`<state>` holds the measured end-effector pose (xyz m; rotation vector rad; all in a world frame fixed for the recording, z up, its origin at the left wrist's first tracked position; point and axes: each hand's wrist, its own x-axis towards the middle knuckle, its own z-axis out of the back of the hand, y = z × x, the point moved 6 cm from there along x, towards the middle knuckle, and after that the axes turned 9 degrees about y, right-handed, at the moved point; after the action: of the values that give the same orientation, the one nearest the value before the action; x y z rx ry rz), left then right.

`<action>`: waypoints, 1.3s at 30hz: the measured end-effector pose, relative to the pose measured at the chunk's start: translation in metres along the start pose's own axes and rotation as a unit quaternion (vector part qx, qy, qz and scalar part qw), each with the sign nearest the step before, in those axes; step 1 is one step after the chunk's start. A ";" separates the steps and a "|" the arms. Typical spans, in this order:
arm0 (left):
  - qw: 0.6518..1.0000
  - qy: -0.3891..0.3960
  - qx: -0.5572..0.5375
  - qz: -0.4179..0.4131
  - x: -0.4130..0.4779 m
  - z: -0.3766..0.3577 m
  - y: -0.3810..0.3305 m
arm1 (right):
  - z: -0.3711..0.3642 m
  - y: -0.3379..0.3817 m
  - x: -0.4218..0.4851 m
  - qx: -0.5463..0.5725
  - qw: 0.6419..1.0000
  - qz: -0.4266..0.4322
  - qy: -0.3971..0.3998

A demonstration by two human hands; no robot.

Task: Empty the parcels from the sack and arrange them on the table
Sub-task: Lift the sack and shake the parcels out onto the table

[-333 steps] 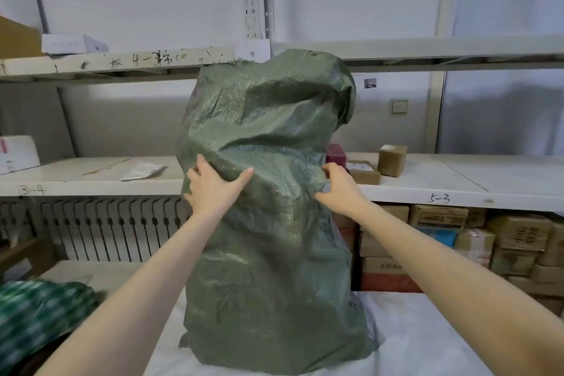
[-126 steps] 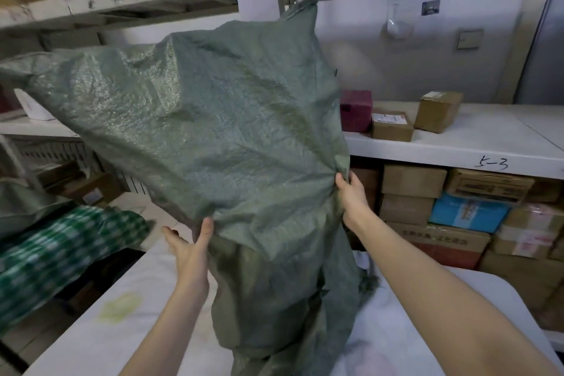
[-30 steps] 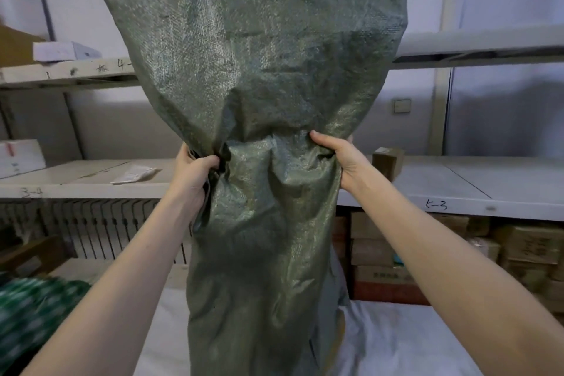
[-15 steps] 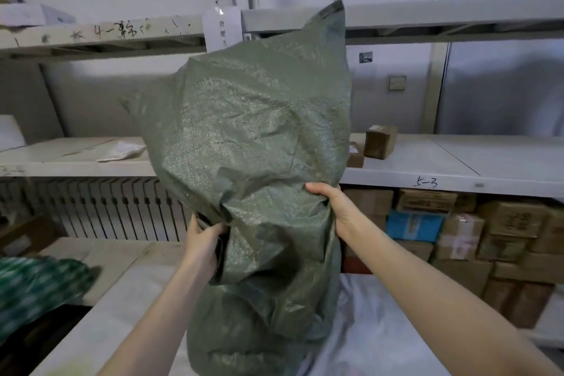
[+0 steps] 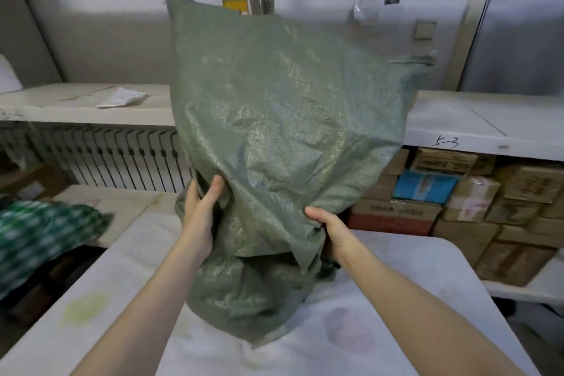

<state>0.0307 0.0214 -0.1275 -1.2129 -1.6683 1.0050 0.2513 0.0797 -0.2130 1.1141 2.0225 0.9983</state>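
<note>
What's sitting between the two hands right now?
Only the green sack: its bunched fabric spans the gap between the left hand and right hand, each gripping it. Nothing else shows there in the head view.

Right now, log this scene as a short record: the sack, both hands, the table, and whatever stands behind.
sack: green woven; upper part held up and billowed, lower part bunched on the table
left hand: grips a fold at the sack's left side
right hand: grips the fabric at the sack's right side
table: white, stained, under the sack
contents: hidden by the sack
behind: cardboard boxes stacked under a shelf at right; green checked cloth at left
</note>
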 end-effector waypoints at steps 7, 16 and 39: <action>0.996 -0.078 0.007 -0.032 0.006 0.048 -0.036 | -0.069 -0.022 0.018 0.043 0.997 -0.028 0.058; 0.983 -0.095 0.047 -0.149 0.032 0.073 -0.107 | -0.137 -0.003 0.036 0.068 0.990 0.018 0.118; 0.989 0.020 -0.029 -0.146 0.052 -0.067 -0.134 | -0.082 0.156 -0.035 -0.029 0.985 0.162 0.045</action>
<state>0.0411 0.0514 0.0283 -0.9817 -1.7921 0.7520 0.2666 0.0791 -0.0338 1.4193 1.9031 1.2810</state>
